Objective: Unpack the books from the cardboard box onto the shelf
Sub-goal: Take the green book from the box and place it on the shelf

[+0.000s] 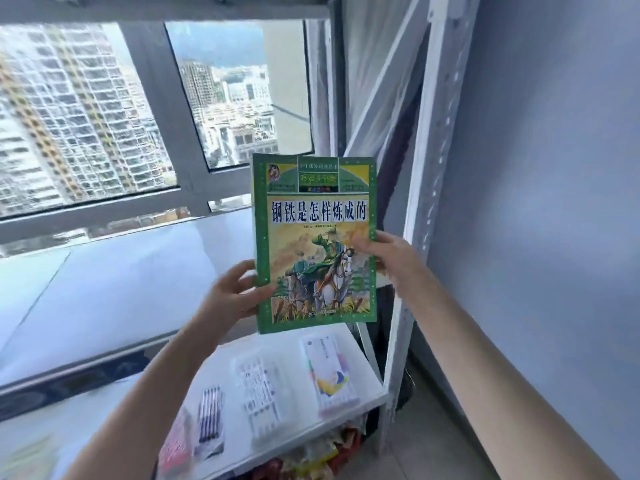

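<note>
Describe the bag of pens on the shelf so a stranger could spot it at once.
Find the white shelf rack right of the window. On its board under the held-up book, the bag of pens lies left of a clear box and a colourful box. It alone is a clear bag showing dark pens side by side.

window (86,116), pen pack (209,424), marker case (259,393)

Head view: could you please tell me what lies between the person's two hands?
The green book lies there, gripped by the left hand and right hand, in the head view.
</note>
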{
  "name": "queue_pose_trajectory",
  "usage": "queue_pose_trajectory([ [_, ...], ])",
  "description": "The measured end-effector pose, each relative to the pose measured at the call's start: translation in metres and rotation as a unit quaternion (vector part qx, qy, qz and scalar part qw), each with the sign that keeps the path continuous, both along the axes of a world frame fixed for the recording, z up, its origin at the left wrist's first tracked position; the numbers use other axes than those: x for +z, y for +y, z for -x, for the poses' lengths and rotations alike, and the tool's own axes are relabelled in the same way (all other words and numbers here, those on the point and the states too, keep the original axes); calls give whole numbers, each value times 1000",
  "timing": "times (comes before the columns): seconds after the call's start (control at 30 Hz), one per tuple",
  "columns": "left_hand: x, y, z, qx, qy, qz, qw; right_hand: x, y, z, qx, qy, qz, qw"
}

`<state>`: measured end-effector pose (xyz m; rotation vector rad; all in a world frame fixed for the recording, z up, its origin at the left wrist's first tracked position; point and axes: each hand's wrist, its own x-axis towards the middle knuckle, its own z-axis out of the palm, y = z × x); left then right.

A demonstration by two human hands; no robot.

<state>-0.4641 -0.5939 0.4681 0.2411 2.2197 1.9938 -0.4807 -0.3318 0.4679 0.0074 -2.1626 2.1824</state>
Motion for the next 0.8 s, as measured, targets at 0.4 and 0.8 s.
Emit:
queue_pose_trajectory([
  [0.4,-24,-2,111,110,73,-43,990,6,-6,139,85,120,-25,989],
  [0.8,-60,-5,129,117,108,129,979,-28,1,157,91,125,-78,985],
])
